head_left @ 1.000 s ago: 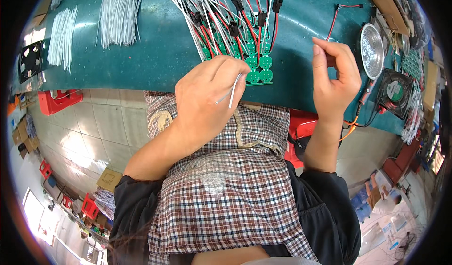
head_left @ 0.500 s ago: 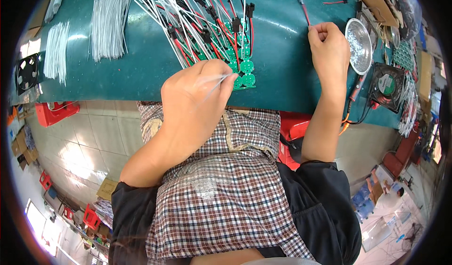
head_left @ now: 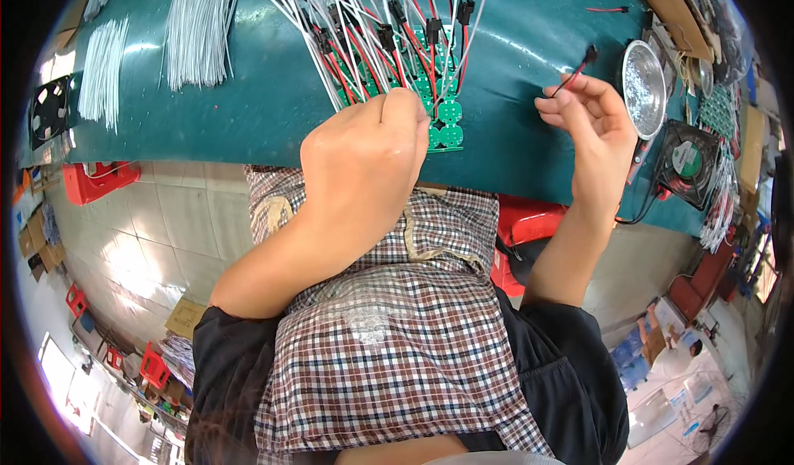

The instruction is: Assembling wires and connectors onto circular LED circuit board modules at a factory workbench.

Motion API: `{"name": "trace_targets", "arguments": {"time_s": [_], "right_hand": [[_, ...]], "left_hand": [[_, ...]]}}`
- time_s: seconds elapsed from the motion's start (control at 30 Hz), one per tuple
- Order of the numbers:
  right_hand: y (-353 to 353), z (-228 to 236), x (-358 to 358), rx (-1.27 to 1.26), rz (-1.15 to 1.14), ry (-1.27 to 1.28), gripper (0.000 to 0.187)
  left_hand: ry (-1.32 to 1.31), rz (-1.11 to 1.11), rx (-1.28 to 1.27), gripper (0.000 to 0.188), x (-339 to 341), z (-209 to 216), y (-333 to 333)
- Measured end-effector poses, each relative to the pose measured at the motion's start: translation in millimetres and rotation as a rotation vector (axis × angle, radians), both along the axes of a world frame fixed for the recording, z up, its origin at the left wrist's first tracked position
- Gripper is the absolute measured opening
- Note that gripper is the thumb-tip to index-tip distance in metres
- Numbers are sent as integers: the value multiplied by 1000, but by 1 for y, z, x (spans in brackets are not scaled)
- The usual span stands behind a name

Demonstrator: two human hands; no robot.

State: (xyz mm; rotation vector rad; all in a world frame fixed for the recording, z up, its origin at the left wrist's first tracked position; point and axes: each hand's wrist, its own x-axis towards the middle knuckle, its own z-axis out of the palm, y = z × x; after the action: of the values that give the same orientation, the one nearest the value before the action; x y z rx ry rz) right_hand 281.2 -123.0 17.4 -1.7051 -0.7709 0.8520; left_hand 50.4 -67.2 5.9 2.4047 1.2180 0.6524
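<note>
My right hand [head_left: 591, 134] pinches a short red-and-black wire lead [head_left: 572, 79] with a black connector at its upper end. The lead is off the table, at the right. My left hand [head_left: 364, 151] is closed at the near edge of a panel of green circuit boards [head_left: 449, 113]. From its fingertips a thin white wire [head_left: 474, 31] seems to slant up to the right; the pinch itself is partly hidden. Many white wires [head_left: 285, 10] and red-and-black leads with black connectors [head_left: 432, 29] stand over the boards.
Two bundles of white wires [head_left: 198, 35] lie at the left. At the right are a metal bowl [head_left: 643, 89], a soldering iron [head_left: 638, 161], a black fan [head_left: 688, 157] and a cardboard box [head_left: 674, 10]. Another loose lead [head_left: 608, 9] lies near the box.
My right hand has lifted the lead off the table, turning it and moving slightly right and nearer. My left hand's fingertips have moved a little up and right toward the boards.
</note>
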Motion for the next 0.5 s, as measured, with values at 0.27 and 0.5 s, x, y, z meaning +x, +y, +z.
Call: {"name": "trace_targets", "arguments": {"time_s": [0.27,0.5], "right_hand": [[-15,-21,-25,128,36,6,5],[-18,-25,-50,229,337,-159,16]], "left_hand": [[-61,-17,-28,19,-1,0,-3],[-134,7,-174,13,-23,39,1]]}}
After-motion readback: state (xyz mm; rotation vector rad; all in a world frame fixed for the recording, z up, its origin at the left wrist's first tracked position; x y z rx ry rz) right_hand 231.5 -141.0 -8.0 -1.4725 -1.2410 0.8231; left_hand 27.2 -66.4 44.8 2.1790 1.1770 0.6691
